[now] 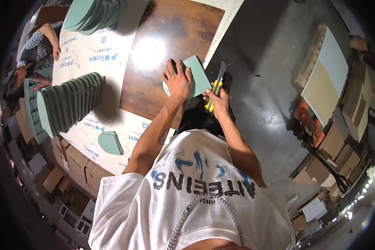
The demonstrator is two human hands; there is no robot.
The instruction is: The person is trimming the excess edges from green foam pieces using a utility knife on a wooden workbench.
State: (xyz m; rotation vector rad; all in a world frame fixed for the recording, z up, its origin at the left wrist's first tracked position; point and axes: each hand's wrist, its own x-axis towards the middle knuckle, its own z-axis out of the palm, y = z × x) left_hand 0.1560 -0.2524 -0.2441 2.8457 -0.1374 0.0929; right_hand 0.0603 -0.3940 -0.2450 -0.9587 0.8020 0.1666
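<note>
A pale green panel (198,77) with one rounded end lies near the right edge of a brown wood-grain board. My left hand (178,82) rests on top of it with the fingers spread, pressing on the panel. Just right of the panel, my right hand (218,101) is closed around a yellow and black utility knife (216,88). Its long grey blade points away from me, and the handle is beside the panel's near right corner. Some fingers of the right hand are hidden behind the handle.
The brown board (141,87) lies on a white printed table (81,62). Stacks of green panels (68,102) stand at left and far left, with a small pile (111,143) nearer. Another person (39,46) works at far left. An orange pallet jack (310,123) and cardboard are at right.
</note>
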